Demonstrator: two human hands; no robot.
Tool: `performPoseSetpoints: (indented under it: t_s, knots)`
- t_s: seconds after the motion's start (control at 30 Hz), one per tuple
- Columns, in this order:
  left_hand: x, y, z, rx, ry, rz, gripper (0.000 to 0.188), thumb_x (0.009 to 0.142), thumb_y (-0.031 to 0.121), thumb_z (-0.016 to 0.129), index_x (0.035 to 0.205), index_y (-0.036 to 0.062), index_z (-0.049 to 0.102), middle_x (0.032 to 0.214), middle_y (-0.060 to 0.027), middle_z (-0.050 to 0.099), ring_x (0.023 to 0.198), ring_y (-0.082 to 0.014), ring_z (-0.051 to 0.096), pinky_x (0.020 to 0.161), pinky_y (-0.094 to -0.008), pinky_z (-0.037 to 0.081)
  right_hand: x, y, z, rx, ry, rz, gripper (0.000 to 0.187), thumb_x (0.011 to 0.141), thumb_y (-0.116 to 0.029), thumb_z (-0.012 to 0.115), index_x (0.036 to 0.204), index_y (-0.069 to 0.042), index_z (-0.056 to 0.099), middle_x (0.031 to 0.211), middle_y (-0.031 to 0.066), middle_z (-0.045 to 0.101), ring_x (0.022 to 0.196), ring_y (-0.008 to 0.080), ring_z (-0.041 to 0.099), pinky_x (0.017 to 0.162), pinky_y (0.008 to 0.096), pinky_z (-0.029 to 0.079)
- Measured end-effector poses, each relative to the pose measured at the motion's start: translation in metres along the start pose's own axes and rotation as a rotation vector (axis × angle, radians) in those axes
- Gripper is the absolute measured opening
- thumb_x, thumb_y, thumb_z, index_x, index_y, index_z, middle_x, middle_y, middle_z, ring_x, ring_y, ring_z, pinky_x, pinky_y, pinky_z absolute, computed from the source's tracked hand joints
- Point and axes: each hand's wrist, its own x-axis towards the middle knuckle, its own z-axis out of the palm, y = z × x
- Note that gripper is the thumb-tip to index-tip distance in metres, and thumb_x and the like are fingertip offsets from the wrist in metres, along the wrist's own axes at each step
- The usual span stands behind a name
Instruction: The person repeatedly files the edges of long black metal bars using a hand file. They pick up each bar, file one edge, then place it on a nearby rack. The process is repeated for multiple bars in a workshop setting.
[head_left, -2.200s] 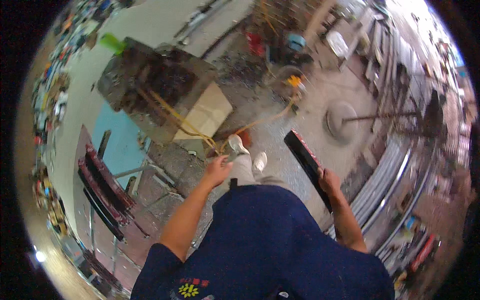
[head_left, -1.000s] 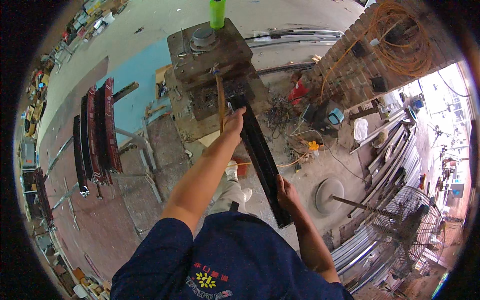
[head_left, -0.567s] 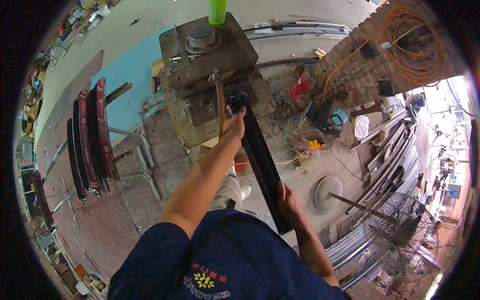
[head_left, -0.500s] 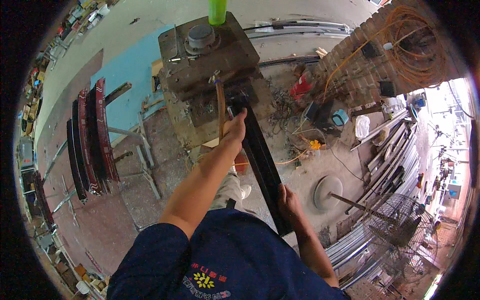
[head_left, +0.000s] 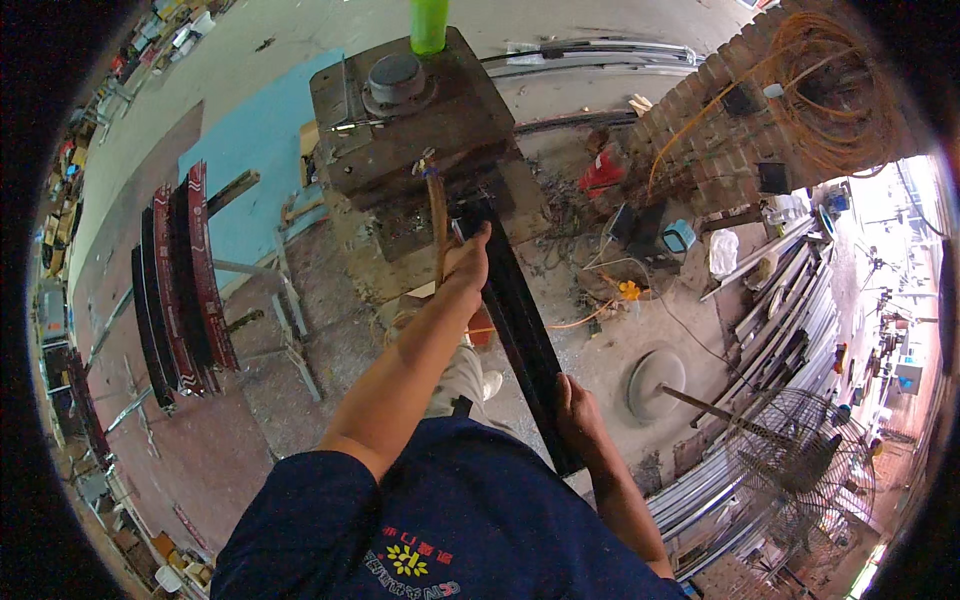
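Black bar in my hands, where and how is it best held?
Probably by its long edges, one hand near each end, because the bar is long, straight and narrow. It slants away from the body, so the left hand suits the far end, coming from the left, and the right hand the near end, from the right.
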Motion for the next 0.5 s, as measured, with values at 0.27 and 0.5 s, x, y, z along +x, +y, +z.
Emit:
performPoseSetpoints:
  t_s: [0.27,0.5]
  knots:
    - [-0.005,0.006,0.003,0.090,0.048,0.019,0.087,0.076,0.062,0.071,0.138,0.0040,0.048,0.141,-0.0188,0.049,0.126,-0.0354,0.049,0.099,-0.0505,0.041,-0.002,0.006,0.003,0.018,0.013,0.001,0.051,0.104,-0.040,0.032,0.102,0.003,0.059,0.085,0.0309,0.060,0.087,0.0476,0.060,0.078,0.0470,0.046]
    - [0.021,-0.012,0.006,-0.023,0.020,0.049,0.080,0.080,0.059,0.069,0.138,0.0073,0.050,0.144,-0.0176,0.046,0.129,-0.0332,0.046,0.101,-0.0509,0.040,0.005,0.019,0.010,-0.041,0.006,-0.059,0.048,0.103,-0.040,0.033,0.106,0.000,0.059,0.094,0.0325,0.061,0.094,0.0503,0.058,0.078,0.0515,0.046]
